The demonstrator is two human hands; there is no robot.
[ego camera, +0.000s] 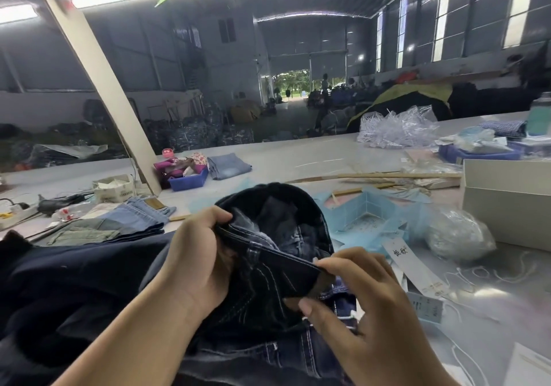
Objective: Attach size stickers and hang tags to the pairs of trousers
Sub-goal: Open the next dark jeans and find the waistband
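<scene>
Dark denim trousers front and centre, bunched up at the near edge of the grey table, waistband lifted and stretched between both hands. Left hand grips the waistband's left end, fingers curled over the top edge, thumb tucked behind the fabric. Right hand pinches the waistband's right end between fingertips and thumb, with a bit of white string showing just under the thumb. Pale contrast stitching runs down the fly between the two hands.

Just right of the trousers, a white hang tag with printed characters lies flat on the table, more tags beside it, loose white strings trailing past them. Behind those, a heap of light blue paper pieces and a crumpled clear plastic bag. A white cardboard box sits at the right edge.

Off to the left, folded lighter jeans in a low stack. Further back, a blue plastic bin full of odds and ends, and another folded pair of pale jeans just right of it. A slanted pale board leans up behind the bin.
</scene>
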